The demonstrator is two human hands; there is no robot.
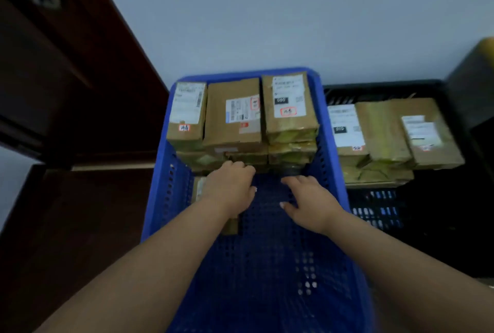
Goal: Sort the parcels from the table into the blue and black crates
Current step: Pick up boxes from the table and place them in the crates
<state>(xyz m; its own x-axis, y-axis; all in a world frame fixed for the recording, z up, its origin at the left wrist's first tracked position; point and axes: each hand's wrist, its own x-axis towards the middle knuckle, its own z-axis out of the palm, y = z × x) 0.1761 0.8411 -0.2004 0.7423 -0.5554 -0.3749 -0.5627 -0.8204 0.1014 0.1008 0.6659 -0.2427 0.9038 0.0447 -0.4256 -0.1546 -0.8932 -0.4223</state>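
A: Starting at the left of the frame, what was there?

B: Dark wooden furniture (80,119) filled the left side. Just right of it stood the blue crate (331,145), with cardboard parcels stacked against its far wall: a narrow parcel (187,113) at upper left, a wide parcel (232,113) in the middle, and a tall parcel (288,105) on the right, each with a shipping label.

A: And the hands?

B: Both reached down into the blue crate, a little apart. The left hand (230,188) lay over a low parcel (199,188) by the crate's left wall, fingers curled at the foot of the stack; whether it truly gripped anything, I could not tell. The right hand (307,199) hovered near the perforated floor, fingers loosely spread, holding nothing.

A: Further right?

B: The black crate (387,87), touching the blue one, held more taped parcels (387,132) at its far end.

A: Which step was that?

B: I judged it as settling a parcel into the blue crate. The next move would call for freeing both hands and going back to the desk, out of view, for another.
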